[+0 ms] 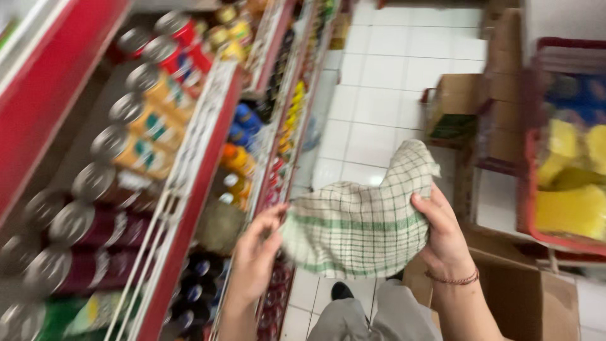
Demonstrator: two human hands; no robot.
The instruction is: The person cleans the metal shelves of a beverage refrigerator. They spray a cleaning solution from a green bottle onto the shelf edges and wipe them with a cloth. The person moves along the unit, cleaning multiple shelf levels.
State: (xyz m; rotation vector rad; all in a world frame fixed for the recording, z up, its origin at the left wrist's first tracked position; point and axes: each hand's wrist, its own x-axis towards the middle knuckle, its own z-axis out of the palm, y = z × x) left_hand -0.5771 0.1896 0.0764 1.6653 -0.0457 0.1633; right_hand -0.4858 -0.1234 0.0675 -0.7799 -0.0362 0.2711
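I hold a green-checked cloth (353,221) bunched between my hands: my right hand (445,233) grips its edge at 3 o'clock with fingers curled tight around the fabric, and my left hand (255,252) pinches the edge at 9 o'clock. At 9 o'clock the red shelf (189,208) carries rows of tall cans (136,148), and bottles (237,158) fill the tier beneath. At 3 o'clock a red basket (527,183) holds yellow packs (571,208), with cardboard boxes (505,95) beside it.

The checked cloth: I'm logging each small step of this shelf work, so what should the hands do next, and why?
Probably bring the cloth to the tubular cans on the top shelf. Both hands already hold it bunched in mid-air, the left hand nearest the shelf edge, the right hand gripping its far side.
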